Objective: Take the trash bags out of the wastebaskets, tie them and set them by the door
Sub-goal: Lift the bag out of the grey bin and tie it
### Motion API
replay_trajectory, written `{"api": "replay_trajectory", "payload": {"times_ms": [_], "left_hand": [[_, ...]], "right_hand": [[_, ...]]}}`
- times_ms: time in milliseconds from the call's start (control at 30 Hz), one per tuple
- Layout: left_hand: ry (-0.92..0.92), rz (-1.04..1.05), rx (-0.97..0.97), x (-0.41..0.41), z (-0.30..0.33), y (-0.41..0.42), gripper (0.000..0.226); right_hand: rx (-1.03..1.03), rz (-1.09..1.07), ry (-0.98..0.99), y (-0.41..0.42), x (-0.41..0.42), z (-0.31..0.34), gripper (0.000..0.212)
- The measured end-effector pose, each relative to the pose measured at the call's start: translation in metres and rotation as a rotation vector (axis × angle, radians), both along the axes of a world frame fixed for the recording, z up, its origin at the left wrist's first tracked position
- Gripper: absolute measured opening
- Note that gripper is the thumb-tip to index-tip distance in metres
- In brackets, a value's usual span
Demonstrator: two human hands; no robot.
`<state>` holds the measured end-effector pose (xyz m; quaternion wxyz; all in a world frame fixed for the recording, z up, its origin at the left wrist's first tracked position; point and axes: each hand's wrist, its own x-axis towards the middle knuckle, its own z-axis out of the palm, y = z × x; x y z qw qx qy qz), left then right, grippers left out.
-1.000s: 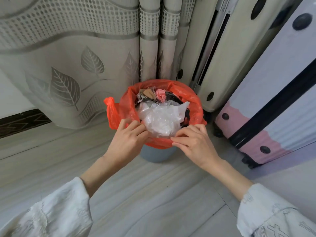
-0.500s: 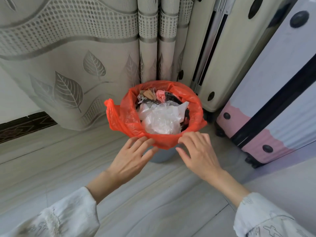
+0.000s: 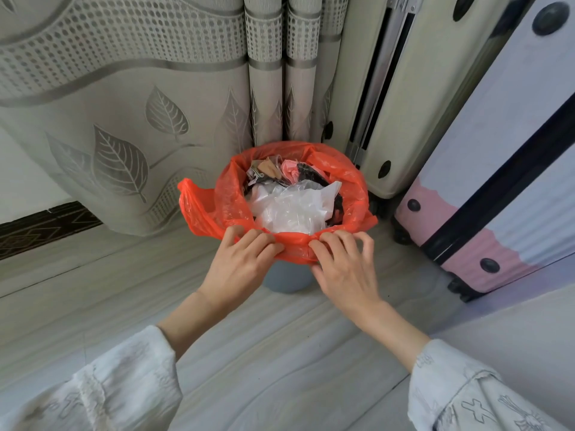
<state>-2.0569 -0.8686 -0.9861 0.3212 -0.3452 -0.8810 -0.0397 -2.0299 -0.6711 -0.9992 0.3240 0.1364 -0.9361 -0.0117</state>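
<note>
Gripping orange bag (image 3: 348, 185) rim, both hands, left hand (image 3: 241, 259), right hand (image 3: 343, 264)

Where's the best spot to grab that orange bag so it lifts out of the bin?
Probably the orange bag is best gripped by its loose handle flap sticking out at the left, and by the matching folded edge on the right rim. Come from both sides and pull upward: the rim is rolled over the wastebasket, so its edges are the free plastic.

An orange trash bag (image 3: 351, 188), open and full of crumpled plastic, lines a grey wastebasket (image 3: 287, 279) standing upright at the frame's centre, its edge folded over the rim.
</note>
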Motion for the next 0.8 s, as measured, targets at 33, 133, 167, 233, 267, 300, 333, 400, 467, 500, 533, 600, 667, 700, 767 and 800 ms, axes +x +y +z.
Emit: {"api": "replay_trajectory", "payload": {"times_ms": [33,133,167,233,267,300,333,400,467,500,533,600,667,700,767,800], "left_hand": [[-0.007,-0.009,0.032,-0.001,0.004,-0.001,0.007],[0.025,0.003,0.086,-0.002,0.020,0.004,0.006],[0.042,0.008,0.092,-0.002,0.026,0.007,0.008],[0.049,0.012,0.112,-0.006,0.037,0.012,0.009],[0.039,0.015,0.132,-0.007,0.041,0.013,0.010],[0.018,0.016,0.161,-0.009,0.046,0.015,0.014],[-0.018,0.015,0.197,-0.010,0.049,0.016,0.019],[-0.102,0.008,0.263,-0.012,0.056,0.017,0.028],[-0.127,0.008,0.271,-0.013,0.059,0.018,0.029],[-0.124,0.014,0.249,-0.013,0.059,0.018,0.028],[-0.123,0.026,0.220,-0.014,0.058,0.016,0.025],[-0.141,0.069,0.164,-0.014,0.055,0.010,0.019],[-0.175,0.135,0.120,-0.012,0.050,0.002,0.018],[-0.184,0.175,0.102,-0.011,0.047,-0.002,0.018],[-0.195,0.267,0.066,-0.008,0.042,-0.008,0.019],[-0.207,0.315,0.044,-0.008,0.041,-0.011,0.022]], "right_hand": [[-0.015,0.013,0.016,0.002,-0.001,0.001,0.019],[-0.035,0.082,0.023,0.009,-0.002,0.006,0.018],[-0.039,0.109,0.031,0.011,-0.001,0.008,0.018],[-0.072,0.160,0.064,0.014,0.001,0.015,0.014],[-0.104,0.170,0.076,0.013,0.002,0.020,0.013],[-0.147,0.165,0.076,0.013,0.002,0.025,0.014],[-0.206,0.147,0.063,0.011,0.002,0.031,0.014],[-0.354,0.086,0.000,0.007,-0.002,0.042,0.017],[-0.463,0.030,-0.086,0.003,-0.006,0.049,0.020],[-0.473,0.019,-0.119,0.003,-0.008,0.049,0.022],[-0.448,0.012,-0.144,0.003,-0.009,0.047,0.024],[-0.340,-0.014,-0.177,0.005,-0.008,0.041,0.036],[-0.273,-0.048,-0.163,0.009,-0.007,0.034,0.034],[-0.273,-0.075,-0.143,0.013,-0.008,0.032,0.027],[-0.302,-0.162,-0.124,0.020,-0.012,0.032,0.021],[-0.313,-0.211,-0.138,0.024,-0.015,0.033,0.022]]}}
